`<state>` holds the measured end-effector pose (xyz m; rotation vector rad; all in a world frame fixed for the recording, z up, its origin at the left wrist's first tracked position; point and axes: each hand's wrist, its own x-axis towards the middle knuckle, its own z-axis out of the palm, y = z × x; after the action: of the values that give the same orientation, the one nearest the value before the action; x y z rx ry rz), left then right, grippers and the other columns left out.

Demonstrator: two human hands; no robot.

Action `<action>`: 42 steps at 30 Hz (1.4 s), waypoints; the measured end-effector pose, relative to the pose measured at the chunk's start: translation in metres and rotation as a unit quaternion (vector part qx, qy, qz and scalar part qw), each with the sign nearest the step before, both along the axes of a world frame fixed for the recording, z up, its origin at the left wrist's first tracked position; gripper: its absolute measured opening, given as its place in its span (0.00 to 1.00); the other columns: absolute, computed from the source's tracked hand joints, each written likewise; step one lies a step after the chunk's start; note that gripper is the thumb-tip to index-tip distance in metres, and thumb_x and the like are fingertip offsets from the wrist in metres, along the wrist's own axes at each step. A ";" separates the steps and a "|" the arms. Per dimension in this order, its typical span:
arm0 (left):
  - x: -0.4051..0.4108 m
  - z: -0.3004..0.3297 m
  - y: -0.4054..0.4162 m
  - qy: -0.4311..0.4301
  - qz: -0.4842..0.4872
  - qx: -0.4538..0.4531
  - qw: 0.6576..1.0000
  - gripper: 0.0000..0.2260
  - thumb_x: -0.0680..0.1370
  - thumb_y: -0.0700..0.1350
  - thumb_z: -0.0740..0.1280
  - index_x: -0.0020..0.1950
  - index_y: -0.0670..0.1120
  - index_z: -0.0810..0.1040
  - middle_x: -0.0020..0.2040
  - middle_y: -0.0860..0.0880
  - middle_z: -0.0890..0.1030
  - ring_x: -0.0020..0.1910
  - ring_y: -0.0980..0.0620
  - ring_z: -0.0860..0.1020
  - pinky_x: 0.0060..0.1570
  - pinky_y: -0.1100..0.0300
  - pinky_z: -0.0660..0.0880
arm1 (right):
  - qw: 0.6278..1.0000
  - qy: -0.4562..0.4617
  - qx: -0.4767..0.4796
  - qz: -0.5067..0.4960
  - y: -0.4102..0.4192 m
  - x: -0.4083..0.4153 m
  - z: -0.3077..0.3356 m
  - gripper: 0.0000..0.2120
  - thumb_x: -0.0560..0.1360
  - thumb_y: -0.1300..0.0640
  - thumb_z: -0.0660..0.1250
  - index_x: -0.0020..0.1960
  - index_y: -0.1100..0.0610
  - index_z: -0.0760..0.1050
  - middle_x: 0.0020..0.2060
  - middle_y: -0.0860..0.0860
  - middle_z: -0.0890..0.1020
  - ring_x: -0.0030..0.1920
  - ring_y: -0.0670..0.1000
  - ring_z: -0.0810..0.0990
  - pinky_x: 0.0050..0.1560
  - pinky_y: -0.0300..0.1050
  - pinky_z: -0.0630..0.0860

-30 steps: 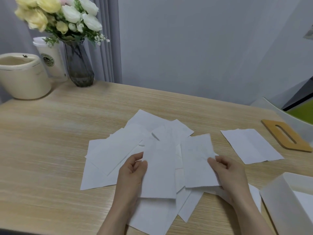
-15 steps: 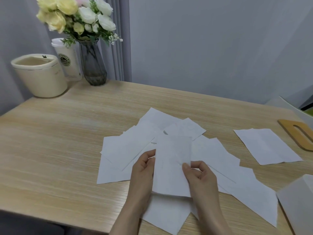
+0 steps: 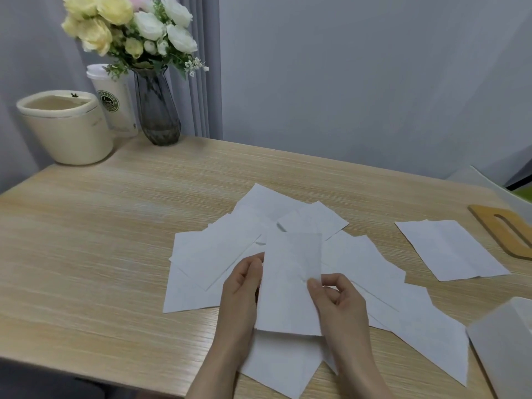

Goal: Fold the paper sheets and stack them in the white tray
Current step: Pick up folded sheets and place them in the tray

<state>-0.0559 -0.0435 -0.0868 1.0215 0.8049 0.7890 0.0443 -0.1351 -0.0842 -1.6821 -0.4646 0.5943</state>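
Observation:
I hold one narrow white paper sheet [image 3: 288, 286] upright above the table, folded lengthwise. My left hand [image 3: 241, 286] pinches its left edge and my right hand [image 3: 335, 298] pinches its right edge near the middle. Under it, several loose white sheets [image 3: 218, 251] lie spread and overlapping on the wooden table [image 3: 100, 240]. One more sheet [image 3: 449, 249] lies apart at the right. The white tray [image 3: 501, 338] shows only its near-left corner at the lower right edge; its inside is out of view.
A cream pot [image 3: 64, 126], a white cup [image 3: 113, 100] and a glass vase of flowers [image 3: 157, 110] stand at the table's back left corner. A wooden slotted piece [image 3: 501, 228] lies at the right edge. The table's near edge runs below my forearms.
My right hand has let go of a sheet on the right and come over to the right edge of the sheet held by my left hand. The view has shifted left.

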 end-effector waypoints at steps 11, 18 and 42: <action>0.000 -0.007 0.001 -0.022 0.008 -0.019 1.000 0.09 0.79 0.36 0.65 0.55 0.47 0.80 0.40 0.40 0.77 0.39 0.47 0.78 0.42 0.54 0.75 | 0.999 -0.044 -0.001 -0.021 -0.004 0.002 0.001 0.03 0.73 0.56 0.72 0.45 0.51 0.78 0.32 0.46 0.81 0.32 0.51 0.75 0.39 0.47 0.74; -0.003 -0.002 0.000 -0.069 0.010 -0.040 0.997 0.09 0.79 0.35 0.64 0.56 0.44 0.79 0.35 0.46 0.83 0.36 0.52 0.81 0.40 0.56 0.77 | 0.993 0.113 0.032 0.028 -0.007 0.002 0.015 0.14 0.70 0.53 0.73 0.53 0.56 0.78 0.39 0.53 0.86 0.41 0.52 0.85 0.44 0.48 0.76; -0.004 -0.003 -0.004 -0.041 0.015 -0.016 0.999 0.09 0.79 0.36 0.66 0.56 0.46 0.79 0.38 0.41 0.82 0.37 0.42 0.80 0.39 0.49 0.77 | 0.991 0.121 0.043 0.046 -0.006 0.002 0.027 0.04 0.72 0.65 0.71 0.45 0.66 0.79 0.26 0.52 0.80 0.25 0.45 0.76 0.24 0.32 0.68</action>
<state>-0.0603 -0.0478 -0.0900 0.9455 0.7627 0.8368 0.0464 -0.1412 -0.0572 -1.4907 -0.3885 0.8242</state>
